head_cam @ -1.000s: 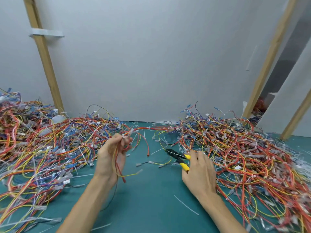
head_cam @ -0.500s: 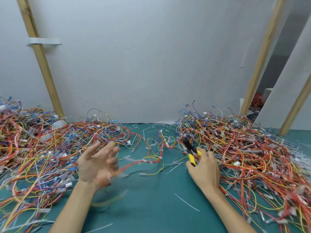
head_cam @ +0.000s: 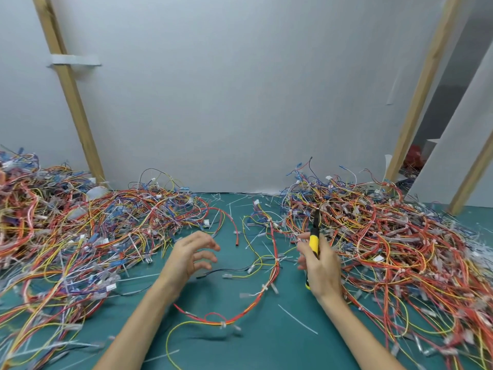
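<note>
Your left hand (head_cam: 192, 256) has dropped the wire bundle (head_cam: 264, 288), which now lies on the green mat (head_cam: 266, 351) between your arms; that hand hovers open, fingers spread. Your right hand (head_cam: 321, 271) grips the yellow-handled cutters (head_cam: 314, 243) upright, near the right wire pile (head_cam: 400, 249).
</note>
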`<action>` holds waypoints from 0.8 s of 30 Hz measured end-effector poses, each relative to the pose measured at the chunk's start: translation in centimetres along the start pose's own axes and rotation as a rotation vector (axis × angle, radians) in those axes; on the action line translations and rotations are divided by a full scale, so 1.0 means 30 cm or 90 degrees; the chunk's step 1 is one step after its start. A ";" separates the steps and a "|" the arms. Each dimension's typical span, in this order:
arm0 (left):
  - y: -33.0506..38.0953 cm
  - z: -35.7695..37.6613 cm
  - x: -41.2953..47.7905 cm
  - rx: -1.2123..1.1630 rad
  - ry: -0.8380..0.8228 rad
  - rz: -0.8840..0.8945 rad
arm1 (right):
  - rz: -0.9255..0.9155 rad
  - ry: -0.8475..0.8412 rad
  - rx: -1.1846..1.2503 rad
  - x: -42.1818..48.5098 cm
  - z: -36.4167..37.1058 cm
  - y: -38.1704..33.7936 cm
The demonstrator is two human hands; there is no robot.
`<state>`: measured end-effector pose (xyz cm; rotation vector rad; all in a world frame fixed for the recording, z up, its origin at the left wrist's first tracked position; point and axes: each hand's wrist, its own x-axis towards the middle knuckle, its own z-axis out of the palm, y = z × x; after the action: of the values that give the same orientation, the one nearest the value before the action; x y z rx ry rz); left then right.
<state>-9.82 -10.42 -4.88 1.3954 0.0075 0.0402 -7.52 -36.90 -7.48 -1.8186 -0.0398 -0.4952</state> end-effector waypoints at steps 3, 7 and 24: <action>-0.023 0.071 -0.002 0.315 0.061 0.120 | 0.032 -0.036 0.065 0.002 0.003 0.001; -0.039 0.179 0.032 0.507 -0.014 0.161 | 0.068 -0.053 0.123 0.011 0.001 0.003; -0.122 0.528 0.187 0.705 0.083 -0.011 | 0.103 -0.037 0.182 0.024 0.004 0.022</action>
<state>-3.65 -26.45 -5.62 2.4974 0.1723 0.1261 -6.64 -37.15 -7.85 -1.5411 -0.0025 -0.3042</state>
